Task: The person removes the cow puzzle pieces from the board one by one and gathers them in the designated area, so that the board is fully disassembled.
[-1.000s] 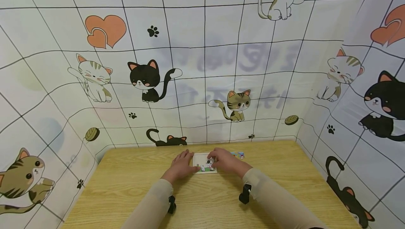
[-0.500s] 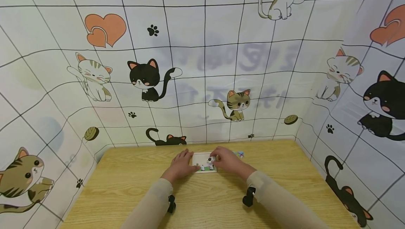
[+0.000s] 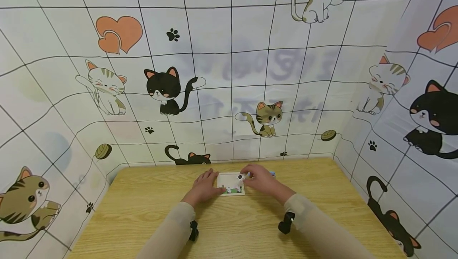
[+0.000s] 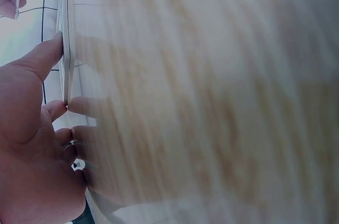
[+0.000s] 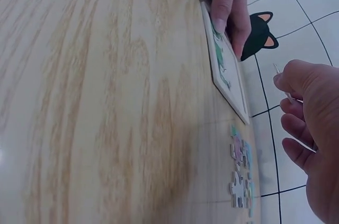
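Observation:
A white-framed jigsaw board (image 3: 226,178) lies near the table's far edge, with a strip of green-and-white picture along its near side. My left hand (image 3: 204,187) rests at its left side, thumb on the near left corner. In the right wrist view, that thumb (image 5: 220,23) presses on the board's face. My right hand (image 3: 260,179) pinches a jigsaw piece (image 3: 241,177) above the board's right part. The right wrist view shows this piece edge-on between thumb and fingers, lifted off the board. The left wrist view gives the board's edge (image 4: 67,70) beside the left thumb.
Several loose jigsaw pieces (image 5: 238,187) lie on the table right of the board, partly hidden by the right hand in the head view. The wooden table (image 3: 229,227) meets a cloth wall (image 3: 214,140) printed with cats just behind the board.
My right hand has drawn slightly rightward and up from the board, with the piece tilting in its fingers. The loose pieces are now more covered by it. My left hand stays put.

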Demonstrator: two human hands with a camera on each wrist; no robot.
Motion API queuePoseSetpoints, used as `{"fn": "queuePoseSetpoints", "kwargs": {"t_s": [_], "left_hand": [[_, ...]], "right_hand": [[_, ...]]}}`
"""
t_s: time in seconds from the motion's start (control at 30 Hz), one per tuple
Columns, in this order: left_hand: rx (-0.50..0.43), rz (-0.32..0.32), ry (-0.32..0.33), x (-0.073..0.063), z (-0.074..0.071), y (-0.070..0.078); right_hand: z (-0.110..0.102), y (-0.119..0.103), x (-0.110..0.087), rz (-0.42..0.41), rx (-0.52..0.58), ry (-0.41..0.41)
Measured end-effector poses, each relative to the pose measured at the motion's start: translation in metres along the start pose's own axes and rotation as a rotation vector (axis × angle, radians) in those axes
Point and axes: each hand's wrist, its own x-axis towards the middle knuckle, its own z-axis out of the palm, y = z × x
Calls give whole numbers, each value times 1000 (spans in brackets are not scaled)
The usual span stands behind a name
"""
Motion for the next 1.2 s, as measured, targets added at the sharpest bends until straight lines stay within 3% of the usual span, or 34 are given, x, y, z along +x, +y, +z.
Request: {"fn": "queuePoseSetpoints", "kwargs": {"t_s": [0.47,0.7,0.93,1.2], "left_hand": [[21,35,31,1,4,-3],[20,-3,12,7,8,-10],[-23,39,31,3,4,-6],[9,28,34,2,5,-5]], "right_hand": [[-22,12,-11,-21,22,35],[-29,17,-17,-9,27,40],[-37,17,-22,-14,19,45],[-43,23,-31,2,27,59]]}}
